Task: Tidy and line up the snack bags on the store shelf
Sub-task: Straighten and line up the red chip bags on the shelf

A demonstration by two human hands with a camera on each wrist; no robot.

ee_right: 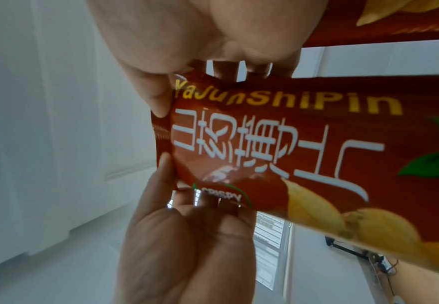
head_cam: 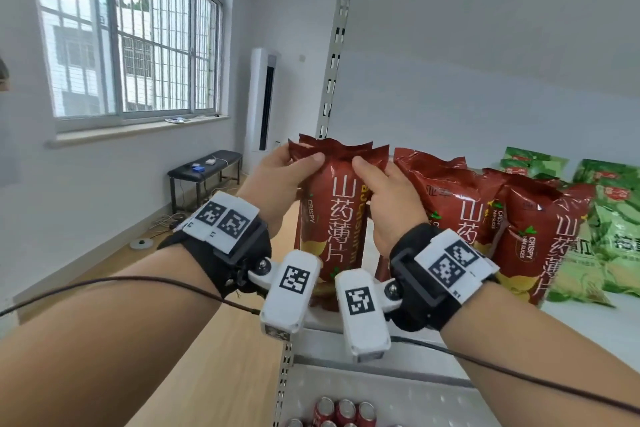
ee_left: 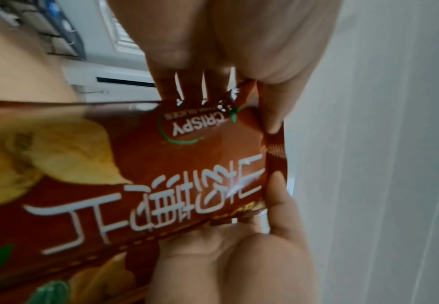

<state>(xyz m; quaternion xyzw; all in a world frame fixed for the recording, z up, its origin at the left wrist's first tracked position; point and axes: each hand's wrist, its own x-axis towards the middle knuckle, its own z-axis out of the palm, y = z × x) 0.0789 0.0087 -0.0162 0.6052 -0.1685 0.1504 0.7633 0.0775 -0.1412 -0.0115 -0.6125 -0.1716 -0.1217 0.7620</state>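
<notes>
Red snack bag (head_cam: 332,211) stands upright at shelf (head_cam: 588,322) left end, long axis vertical. Left hand (head_cam: 280,180) and right hand (head_cam: 388,198) each pinch its top seal; neighbouring red bags (head_cam: 485,211) lean just right.

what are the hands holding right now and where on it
Both the left hand and right hand pinch one red snack bag near its crimped top edge, one at each upper corner.

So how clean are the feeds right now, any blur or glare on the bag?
Head view: sharp, evenly daylit, edges bowed by the wide lens. Left wrist view: red snack bag smeared, blurred at left. Right wrist view: bag print sharper, a glare patch on the foil, palm shadowed.
</notes>
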